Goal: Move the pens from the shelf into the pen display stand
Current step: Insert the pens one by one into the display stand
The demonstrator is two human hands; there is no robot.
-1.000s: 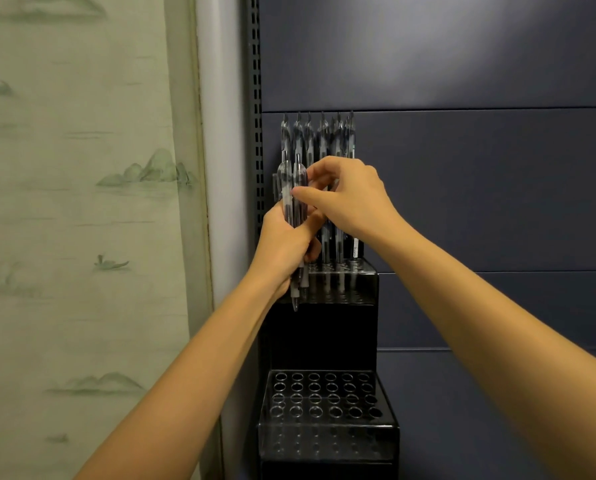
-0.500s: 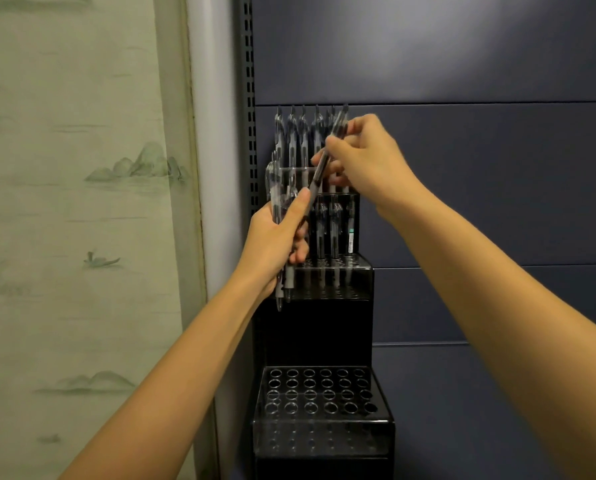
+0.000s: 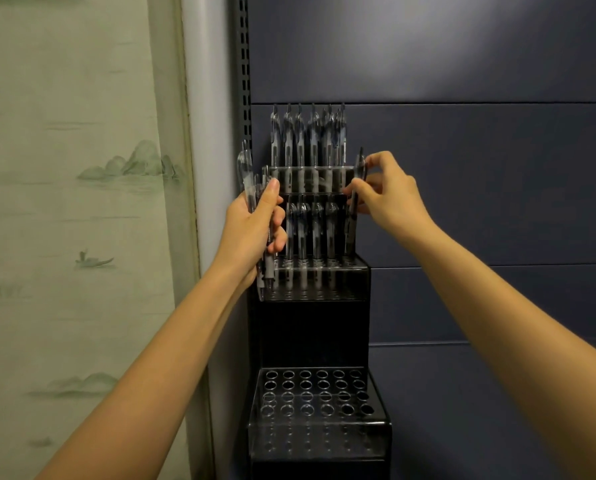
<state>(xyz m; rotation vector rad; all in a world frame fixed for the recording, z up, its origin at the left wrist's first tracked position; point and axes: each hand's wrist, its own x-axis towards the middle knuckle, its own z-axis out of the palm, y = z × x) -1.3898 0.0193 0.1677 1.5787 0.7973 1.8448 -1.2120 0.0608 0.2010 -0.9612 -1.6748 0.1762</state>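
A black tiered pen display stand (image 3: 315, 327) stands against the dark blue wall. Its top tier holds several clear pens (image 3: 307, 140); the middle tier (image 3: 355, 271) holds several more. The bottom tier (image 3: 319, 424) shows open holes with no pens. My left hand (image 3: 255, 230) grips a bundle of clear pens (image 3: 246, 178) upright at the stand's left side. My right hand (image 3: 388, 192) pinches a single pen (image 3: 352, 223) upright at the right end of the middle tier, with its tip near the holes there.
A slotted metal upright (image 3: 243, 64) runs down the wall just left of the stand. A pale green landscape wall hanging (image 3: 74, 202) fills the left side. The dark blue panelled wall (image 3: 480, 185) lies to the right.
My right hand drew one pen out of the bundle, carried it right and lowered it to the right end of the middle tier. My left hand kept the bundle and shifted slightly left.
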